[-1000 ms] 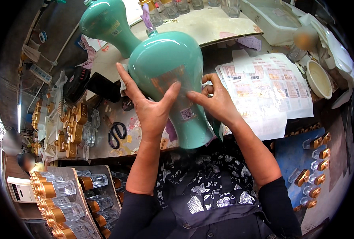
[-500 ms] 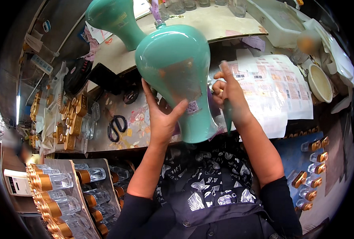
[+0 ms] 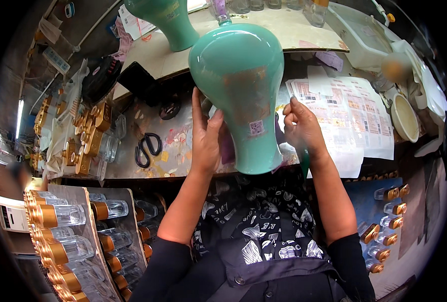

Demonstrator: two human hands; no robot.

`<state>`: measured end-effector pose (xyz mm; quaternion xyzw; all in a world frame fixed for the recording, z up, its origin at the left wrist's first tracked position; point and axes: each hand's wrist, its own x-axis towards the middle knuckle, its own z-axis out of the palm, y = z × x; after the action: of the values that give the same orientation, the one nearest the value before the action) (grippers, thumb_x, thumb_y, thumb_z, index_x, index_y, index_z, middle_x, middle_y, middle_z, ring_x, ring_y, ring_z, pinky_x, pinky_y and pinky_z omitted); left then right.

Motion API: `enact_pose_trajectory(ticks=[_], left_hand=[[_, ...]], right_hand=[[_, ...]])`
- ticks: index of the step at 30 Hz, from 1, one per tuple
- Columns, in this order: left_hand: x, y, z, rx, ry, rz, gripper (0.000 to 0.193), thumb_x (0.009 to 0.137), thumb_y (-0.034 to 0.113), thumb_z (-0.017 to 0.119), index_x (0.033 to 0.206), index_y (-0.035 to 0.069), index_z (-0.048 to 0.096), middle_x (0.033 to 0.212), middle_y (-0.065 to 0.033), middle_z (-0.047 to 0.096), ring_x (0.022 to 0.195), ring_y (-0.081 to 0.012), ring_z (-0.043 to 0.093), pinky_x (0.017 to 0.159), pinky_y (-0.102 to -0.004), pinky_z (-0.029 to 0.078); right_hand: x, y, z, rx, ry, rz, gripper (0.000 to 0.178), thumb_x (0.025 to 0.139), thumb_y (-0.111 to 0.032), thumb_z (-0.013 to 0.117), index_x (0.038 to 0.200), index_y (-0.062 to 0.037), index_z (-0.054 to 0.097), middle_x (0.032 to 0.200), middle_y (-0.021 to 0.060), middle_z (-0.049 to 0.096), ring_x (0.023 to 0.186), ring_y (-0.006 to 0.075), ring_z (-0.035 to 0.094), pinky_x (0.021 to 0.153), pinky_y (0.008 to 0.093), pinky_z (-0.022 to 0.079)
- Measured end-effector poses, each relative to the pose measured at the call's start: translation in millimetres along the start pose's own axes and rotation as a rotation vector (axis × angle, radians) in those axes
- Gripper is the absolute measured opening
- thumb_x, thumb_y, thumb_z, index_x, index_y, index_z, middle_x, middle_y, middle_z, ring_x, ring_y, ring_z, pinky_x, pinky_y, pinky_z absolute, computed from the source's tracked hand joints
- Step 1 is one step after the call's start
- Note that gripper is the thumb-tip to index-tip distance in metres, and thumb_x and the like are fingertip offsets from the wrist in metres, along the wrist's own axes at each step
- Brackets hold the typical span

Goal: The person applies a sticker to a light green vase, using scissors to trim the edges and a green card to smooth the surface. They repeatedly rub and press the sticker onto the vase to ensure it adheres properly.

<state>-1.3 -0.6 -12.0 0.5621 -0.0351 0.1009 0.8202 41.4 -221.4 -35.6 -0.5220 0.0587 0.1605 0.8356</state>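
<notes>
Now with left hand [image 3: 207, 146] against vase [image 3: 239, 98], thumb and forefinger apart, grip unclear; with right hand [image 3: 304, 126] beside it, fingers curled on green strip [image 3: 304, 160]; sheets [image 3: 356, 133] at right

Smooth, glossy vase [image 3: 239, 95], perhaps ceramic

Your stained bench [image 3: 122, 168]: black-handled scissors [image 3: 148, 150], dark roll [image 3: 169, 110], printed sheets [image 3: 354, 118] | pale raised board [image 3: 304, 35] ahead of you: far green vase [image 3: 175, 25], clear glassware [image 3: 315, 13] | blue board [image 3: 351, 206], your right: gold-capped bottles [image 3: 370, 233]

Near, downward fisheye view from above
</notes>
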Motion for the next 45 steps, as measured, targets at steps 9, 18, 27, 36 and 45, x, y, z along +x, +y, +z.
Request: enact_pose_trajectory(ticks=[9,18,27,36,45], left_hand=[[4,7,3,-0.024,-0.032,0.019,0.097,0.092,0.011,0.070,0.160,0.009,0.002,0.153,-0.0159,0.030,0.140,-0.0300,0.039,0.113,-0.0416,0.037],[1,6,-3,-0.060,-0.061,-0.076,0.101,0.088,0.006,0.068,0.161,0.011,-0.001,0.155,-0.0176,0.027,0.143,-0.0323,0.035,0.114,-0.0431,0.035],[-14,5,5,0.039,-0.161,-0.114,0.112,0.081,0.005,0.074,0.161,0.016,-0.003,0.155,-0.0200,0.030,0.141,-0.0334,0.038,0.113,-0.0452,0.037],[-14,7,6,0.026,-0.128,-0.162,0.115,0.080,0.002,0.075,0.161,0.019,-0.005,0.154,-0.0194,0.031,0.140,-0.0316,0.039,0.111,-0.0433,0.039],[-14,9,15,0.081,-0.091,-0.114,0.118,0.081,0.007,0.076,0.160,0.016,-0.011,0.154,-0.0217,0.028,0.140,-0.0322,0.038,0.113,-0.0440,0.036]], right_hand=[[-6,1,12,-0.162,-0.009,-0.041,0.034,0.107,-0.038,0.049,0.091,-0.0080,0.055,0.057,-0.0032,0.048,0.045,0.0082,0.045,0.043,0.0224,0.034],[-7,10,11,-0.170,0.016,-0.085,0.037,0.098,-0.041,0.065,0.089,-0.0062,0.058,0.058,-0.0049,0.042,0.044,0.0047,0.037,0.041,0.0215,0.028],[-27,7,14,-0.422,-0.076,-0.037,0.036,0.091,-0.039,0.074,0.087,-0.0073,0.057,0.061,-0.0047,0.050,0.051,0.0034,0.041,0.045,0.0221,0.028],[-23,7,2,0.202,0.086,0.192,0.053,0.090,-0.062,0.063,0.090,-0.0095,0.057,0.072,-0.0019,0.049,0.051,0.0109,0.046,0.046,0.0247,0.034],[-46,17,-26,0.534,0.025,0.077,0.067,0.102,-0.066,0.033,0.068,-0.0100,0.049,0.051,-0.0031,0.031,0.041,0.0116,0.034,0.041,0.0257,0.027]])
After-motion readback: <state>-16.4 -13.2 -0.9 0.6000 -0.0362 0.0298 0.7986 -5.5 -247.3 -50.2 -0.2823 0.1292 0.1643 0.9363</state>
